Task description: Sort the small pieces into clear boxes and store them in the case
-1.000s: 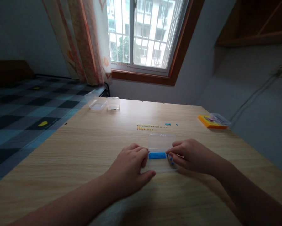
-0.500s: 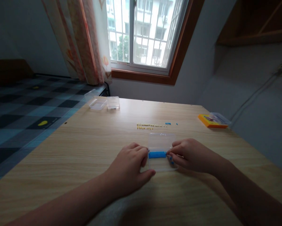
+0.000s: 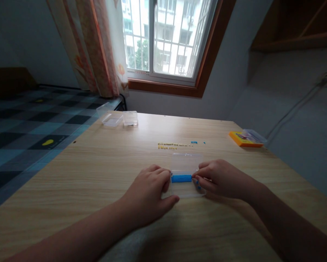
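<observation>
A clear plastic box [image 3: 184, 191] lies open on the table, its lid folded back on the far side. Along the box's inner back edge runs a tight block of small blue pieces [image 3: 181, 178]. My left hand [image 3: 154, 185] holds the box by its left side, fingers curled at the back corner and thumb by the front. At the right end of the blue block, my right hand [image 3: 216, 178] is closed in a pinch; whatever is between its fingertips is too small to make out. A few loose blue pieces [image 3: 198, 186] show beneath its fingers.
Rows of tiny yellow pieces [image 3: 167, 147] and small blue pieces [image 3: 194, 142] lie beyond the box. Further back left stand an open clear box [image 3: 112, 120] and another clear case [image 3: 130, 118]. An orange-yellow box [image 3: 245, 140] sits at the table's right edge.
The whole view has shifted very slightly. Both hands keep nearly the same place, with the right fingertips still at the end of the blue block.
</observation>
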Demonstrator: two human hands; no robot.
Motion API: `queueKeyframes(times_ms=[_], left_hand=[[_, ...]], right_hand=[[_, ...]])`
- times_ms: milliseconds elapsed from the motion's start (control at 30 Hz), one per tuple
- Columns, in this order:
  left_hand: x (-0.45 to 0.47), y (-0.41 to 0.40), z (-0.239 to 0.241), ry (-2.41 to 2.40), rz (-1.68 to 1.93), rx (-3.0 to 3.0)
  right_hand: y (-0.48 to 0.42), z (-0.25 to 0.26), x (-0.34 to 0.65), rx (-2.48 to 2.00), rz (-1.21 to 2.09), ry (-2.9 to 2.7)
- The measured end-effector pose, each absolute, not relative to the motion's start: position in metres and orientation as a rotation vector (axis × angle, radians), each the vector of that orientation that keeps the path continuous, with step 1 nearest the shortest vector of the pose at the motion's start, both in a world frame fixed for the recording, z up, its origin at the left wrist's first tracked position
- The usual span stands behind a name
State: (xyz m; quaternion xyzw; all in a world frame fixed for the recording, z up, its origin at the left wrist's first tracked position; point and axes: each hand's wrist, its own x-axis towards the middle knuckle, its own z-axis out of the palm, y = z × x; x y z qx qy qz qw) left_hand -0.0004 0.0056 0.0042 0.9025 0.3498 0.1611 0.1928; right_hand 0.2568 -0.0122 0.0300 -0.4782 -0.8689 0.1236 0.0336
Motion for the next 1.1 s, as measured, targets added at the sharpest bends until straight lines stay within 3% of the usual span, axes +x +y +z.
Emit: queueKeyframes(times_ms=[1100], left_hand=[[0.000,0.008,0.006,0.992,0.462,2.469]], right_hand=[[-0.017,0.042,0.260,-1.477,0.351,-2.643]])
